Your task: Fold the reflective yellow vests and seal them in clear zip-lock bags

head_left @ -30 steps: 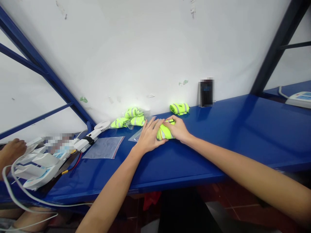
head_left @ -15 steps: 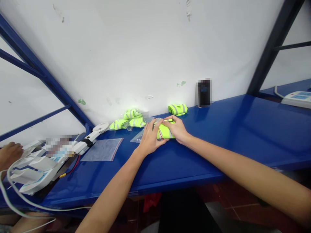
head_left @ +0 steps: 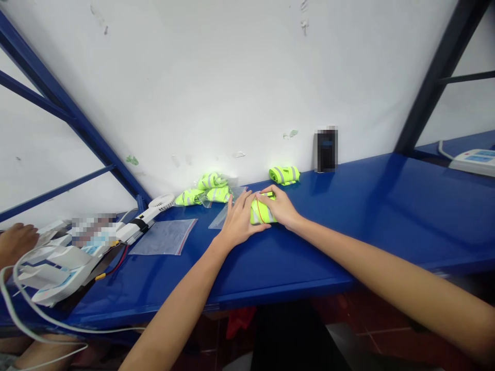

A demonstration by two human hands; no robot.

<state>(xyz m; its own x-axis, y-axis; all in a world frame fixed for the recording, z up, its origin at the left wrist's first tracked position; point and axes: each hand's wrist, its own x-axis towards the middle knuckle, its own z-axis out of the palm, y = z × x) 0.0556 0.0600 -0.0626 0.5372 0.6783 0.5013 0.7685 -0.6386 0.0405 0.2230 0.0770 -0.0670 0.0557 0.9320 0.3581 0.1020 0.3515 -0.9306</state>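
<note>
A folded neon-yellow reflective vest [head_left: 263, 212] with grey bands lies on the blue table between my two hands. Around its left part is a clear zip bag [head_left: 218, 218], whose red seal line curves across the vest. My left hand [head_left: 242, 219] grips the bag and the vest inside it from the left, thumb at the near edge. From the right, my right hand [head_left: 284, 208] holds the vest's other end, fingers bent over the top. My palms and fingers hide much of both things.
Bagged yellow vests [head_left: 211, 191] lie by the wall, with a rolled vest [head_left: 285, 175] further right. A flat zip bag [head_left: 164, 237], a white fan [head_left: 162, 202] and white devices [head_left: 64, 273] with cables are on the left. A co-worker's hand [head_left: 18, 239] rests there.
The bag's red seal line has shifted a little to the right over the vest. Both hands keep nearly the same place and hold.
</note>
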